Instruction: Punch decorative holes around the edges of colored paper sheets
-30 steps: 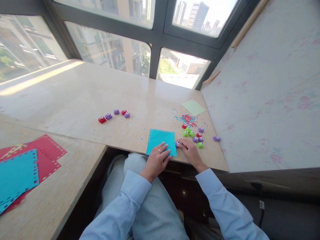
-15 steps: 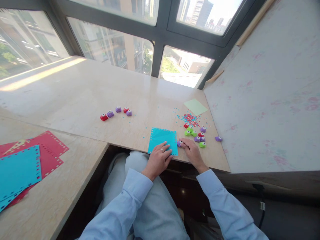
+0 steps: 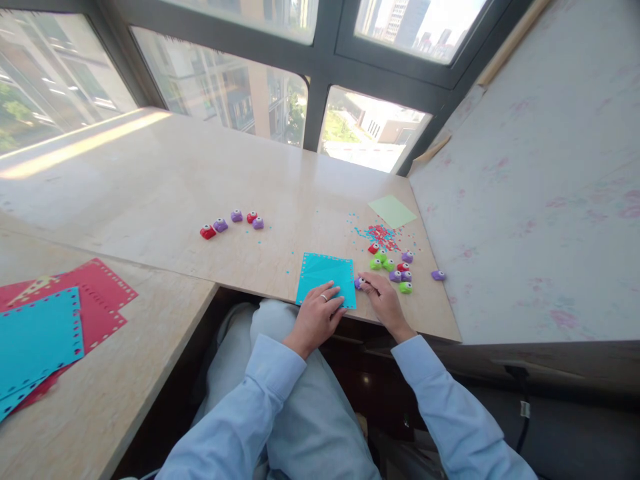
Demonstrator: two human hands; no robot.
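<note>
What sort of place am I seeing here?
Probably a high-rise room's window-side craft spot: a beige stone sill counter, tall dark-framed windows facing towers, and small coloured plastic paper punches beside a punched turquoise paper square.

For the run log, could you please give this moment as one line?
left hand: flat on teal sheet | right hand: fingers on purple punch at sheet's right edge | punches and confetti beyond

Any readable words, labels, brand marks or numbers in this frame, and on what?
None can be read.
The small punches show only eye-like dots, no lettering that can be made out.
The teal sheet under the left hand carries punched holes only, no print.
</note>
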